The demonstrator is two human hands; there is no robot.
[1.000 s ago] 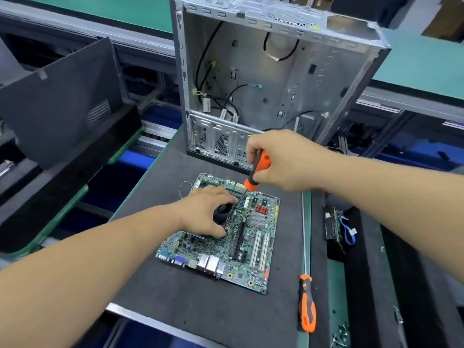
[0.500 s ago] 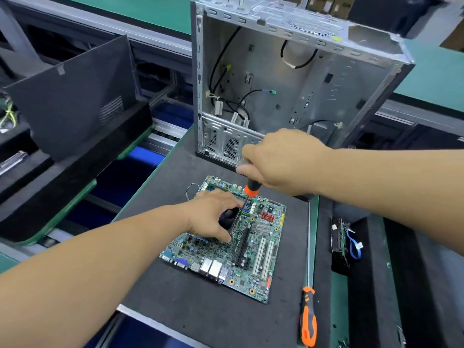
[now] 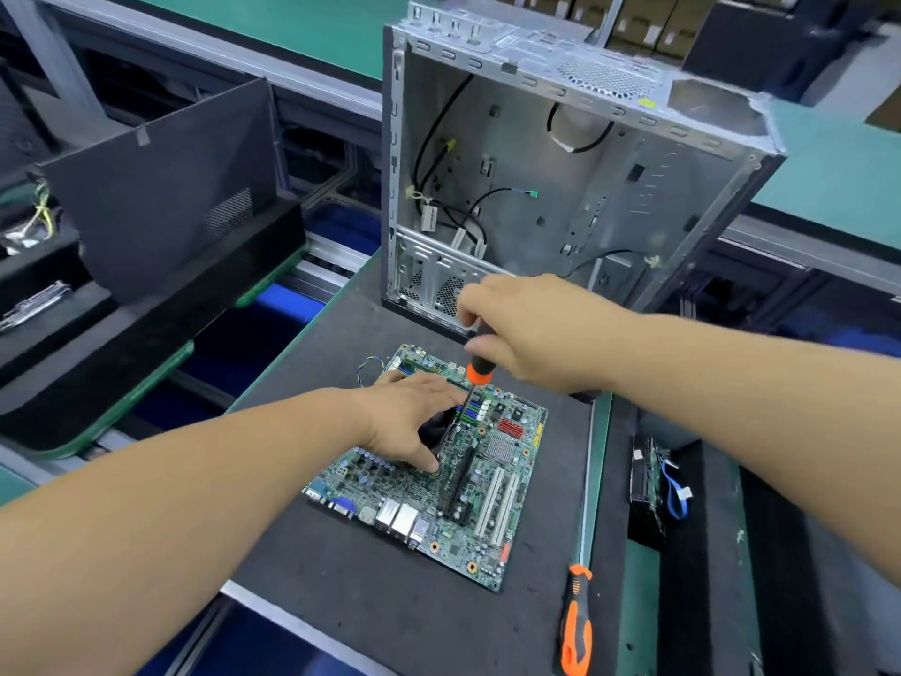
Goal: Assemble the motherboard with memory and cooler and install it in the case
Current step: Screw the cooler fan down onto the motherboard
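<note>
head view: motherboard (image 3: 487, 485) lies flat on the dark mat (image 3: 370, 622), component side up, in front of the case (image 3: 575, 187) and apart from it. board's long axis runs from near-left to far-right on a diagonal; rear i/o ports sit on the near-left edge, toward the person, and the white and black expansion slots lie roughly along the near-far direction. case stands upright at the mat's far edge, open side facing the person, w/ loose black cables inside and a perforated bracket at its lower left. left hand (image 3: 414, 426) rests on the cooler (image 3: 434, 429), a black part mostly hidden under the palm; fingers curl down around it, thumb tip touching the board near the black slot. right hand (image 3: 531, 334) grips a screwdriver (image 3: 477, 370) by its orange/black handle, fingers wrapped round it; shaft points down and slightly toward the person, tip at the board just beside the cooler, near the blue/green memory slots. exact contact pt of the tip cannot be told. second screwdriver (image 3: 575, 626), orange handle, lies on the mat's right edge, handle toward the person, clear of both hands. black panel (image 3: 161, 187) leans upright at left, well apart from the board.
</note>
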